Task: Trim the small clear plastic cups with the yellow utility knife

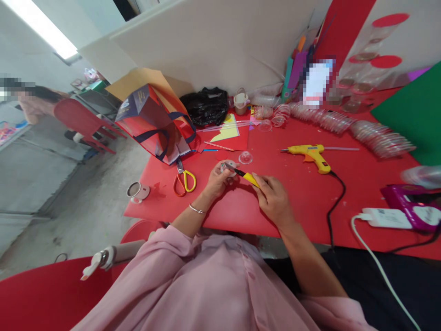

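Over the front part of the red table, my left hand (217,181) is closed on a small clear plastic lid (227,168). My right hand (272,195) grips the yellow handle of a craft knife (251,178), and its blade tip lies against the lid. Just behind my hands, another clear plastic lid (245,157) rests on the table. Scissors with one red and one yellow handle (185,181) lie to the left of my left hand.
A yellow glue gun (312,154) with a black cord lies right. Behind are stacked clear lids (324,118), a black bag (205,106) and a phone (317,83). A paper bag (148,122) and cup (138,191) are left. A person (37,99) sits far left.
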A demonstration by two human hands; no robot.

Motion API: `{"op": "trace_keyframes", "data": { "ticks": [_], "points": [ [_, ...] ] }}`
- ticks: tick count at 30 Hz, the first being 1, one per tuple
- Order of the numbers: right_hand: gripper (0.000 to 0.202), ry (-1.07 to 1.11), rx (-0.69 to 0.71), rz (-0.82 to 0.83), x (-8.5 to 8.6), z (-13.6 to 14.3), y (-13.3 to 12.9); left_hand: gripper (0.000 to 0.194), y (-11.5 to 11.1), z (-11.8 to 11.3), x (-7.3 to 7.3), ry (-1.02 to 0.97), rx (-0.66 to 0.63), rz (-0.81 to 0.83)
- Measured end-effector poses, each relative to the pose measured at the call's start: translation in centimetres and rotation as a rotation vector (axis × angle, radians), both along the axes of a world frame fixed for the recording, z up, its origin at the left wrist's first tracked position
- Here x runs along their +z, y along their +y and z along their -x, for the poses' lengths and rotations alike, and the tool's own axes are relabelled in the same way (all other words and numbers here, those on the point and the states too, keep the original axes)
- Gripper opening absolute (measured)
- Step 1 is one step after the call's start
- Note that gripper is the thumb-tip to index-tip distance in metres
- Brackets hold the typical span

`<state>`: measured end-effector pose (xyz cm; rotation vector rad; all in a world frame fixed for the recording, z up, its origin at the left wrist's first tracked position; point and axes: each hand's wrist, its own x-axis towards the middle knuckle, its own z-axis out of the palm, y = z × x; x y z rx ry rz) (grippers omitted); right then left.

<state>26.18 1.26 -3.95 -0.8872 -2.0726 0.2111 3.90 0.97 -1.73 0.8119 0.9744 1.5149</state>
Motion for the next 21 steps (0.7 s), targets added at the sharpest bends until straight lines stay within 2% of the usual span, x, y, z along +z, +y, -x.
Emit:
{"op": "trace_keyframes", "data": {
  "ticks": [5,11,17,21],
  "points": [
    [0.054,0.003,-0.073,0.007,-0.06,-0.18,0.16,0.071,0.08,0.06,-0.14,-0.002,0.045,0.050],
    [0.056,0.013,0.003,-0.014,0.09,0.04,-0.03,0.064,-0.01,-0.03,0.05,0.003,-0.001,-0.016],
    [0.056,-0.013,-0.072,0.009,-0.17,-0.13,0.12,0.070,-0.01,0.13,-0.11,0.008,0.040,0.041],
    [0.059,0.013,-0.029,-0.011,-0.04,-0.22,0.05,0.069,0.00,0.01,-0.08,0.002,0.030,0.045]
  ]
}}
